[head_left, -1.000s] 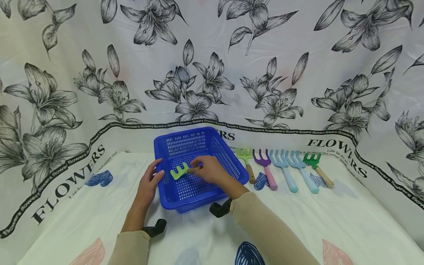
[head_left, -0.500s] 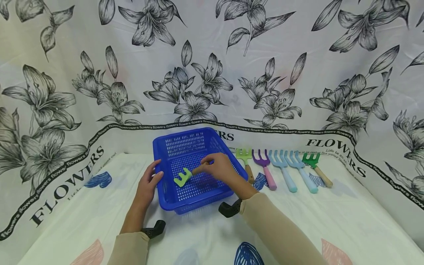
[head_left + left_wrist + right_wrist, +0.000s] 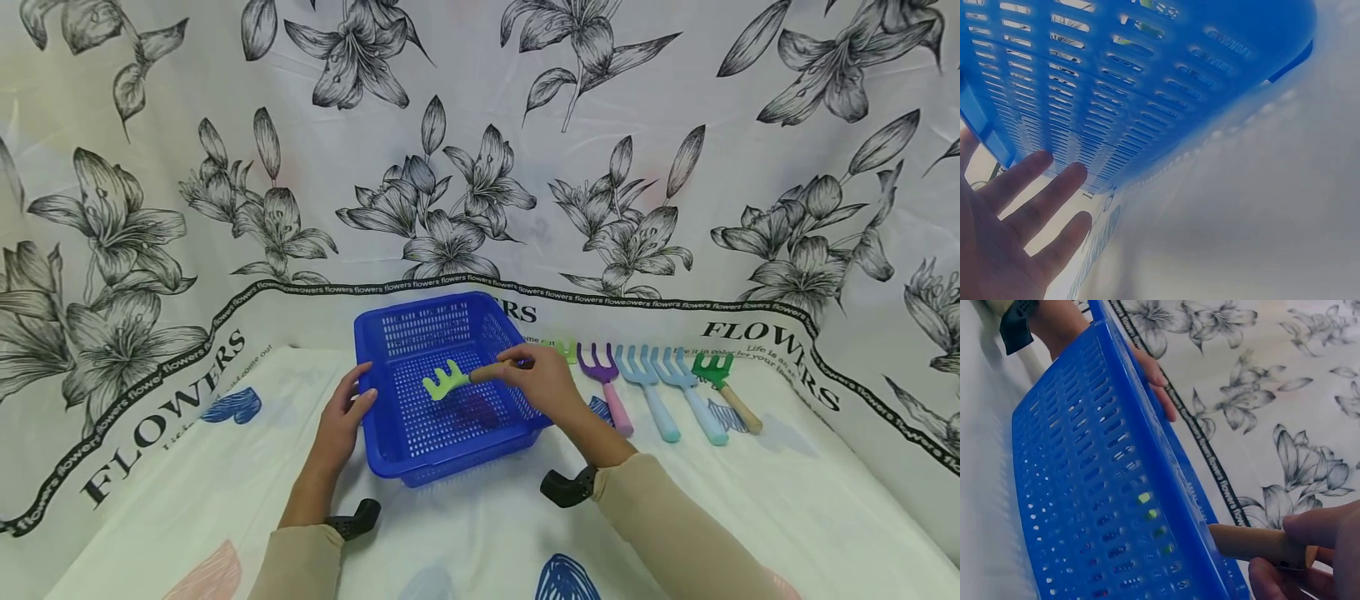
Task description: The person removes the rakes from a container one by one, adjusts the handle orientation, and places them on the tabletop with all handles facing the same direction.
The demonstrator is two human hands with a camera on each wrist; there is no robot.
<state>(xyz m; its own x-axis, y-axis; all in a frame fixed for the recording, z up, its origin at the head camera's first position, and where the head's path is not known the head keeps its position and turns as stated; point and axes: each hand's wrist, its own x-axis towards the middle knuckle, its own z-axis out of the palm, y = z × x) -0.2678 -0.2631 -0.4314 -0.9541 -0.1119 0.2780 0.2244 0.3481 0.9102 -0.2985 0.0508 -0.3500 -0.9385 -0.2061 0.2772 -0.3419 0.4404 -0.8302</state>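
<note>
Rake (image 3: 447, 383) held over basket (image 3: 420, 463), right hand (image 3: 543, 385) pinching its handle; left hand (image 3: 341, 421) flat at nine o'clock; four tools (image 3: 660, 383) left.

The basket (image 3: 442, 400) is blue with slotted walls. The rake (image 3: 447, 382) in it is light green with a tan wooden handle. Beside it lie a purple fork (image 3: 606, 377) with a pink handle, two pale blue forks (image 3: 660, 390), and a dark green rake (image 3: 720, 379). The cloth (image 3: 480, 167) is white with black lilies.

Staged tabletop, floral sheet backdrop (image 3: 480, 167)
</note>
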